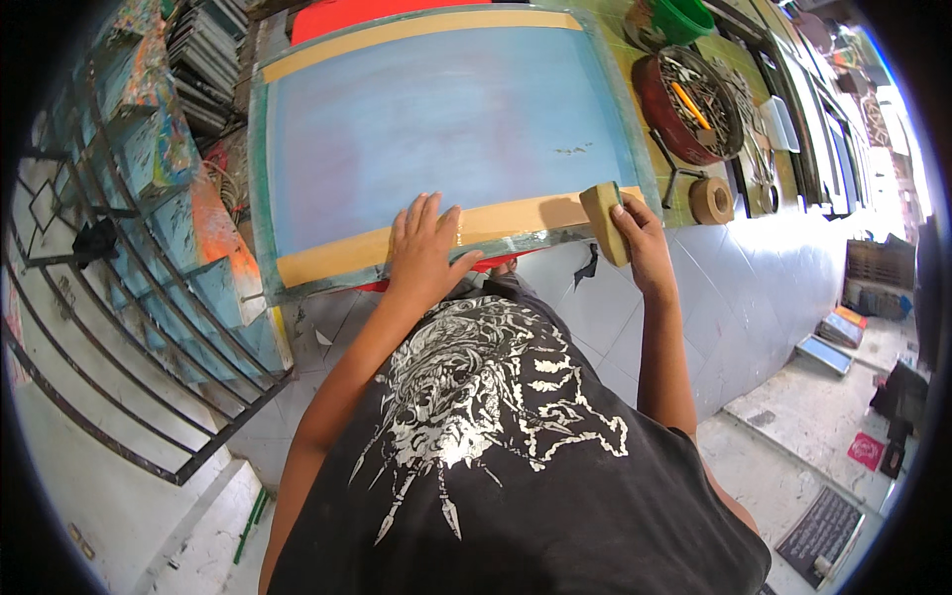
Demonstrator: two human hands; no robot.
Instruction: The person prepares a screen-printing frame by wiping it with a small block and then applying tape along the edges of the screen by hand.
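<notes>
In front of me lies a framed screen-printing screen (446, 119), its mesh pale blue and its rim green. Brown tape (347, 253) runs along its near and far edges. My left hand (426, 243) rests with fingers stretched out over the taped near edge, fingertips reaching the mesh. A yellowish-brown sponge (603, 223) is gripped upright in my right hand (643, 238), by the screen's near right corner. Small dark marks (572, 151) show on the right part of the mesh.
Right of the screen stand a round red tub (684, 109) full of small pieces, a green bucket (679, 18) and a roll of brown tape (711, 201). Black metal bars (129, 268) rise on the left. Stacked frames (203, 64) stand at the far left.
</notes>
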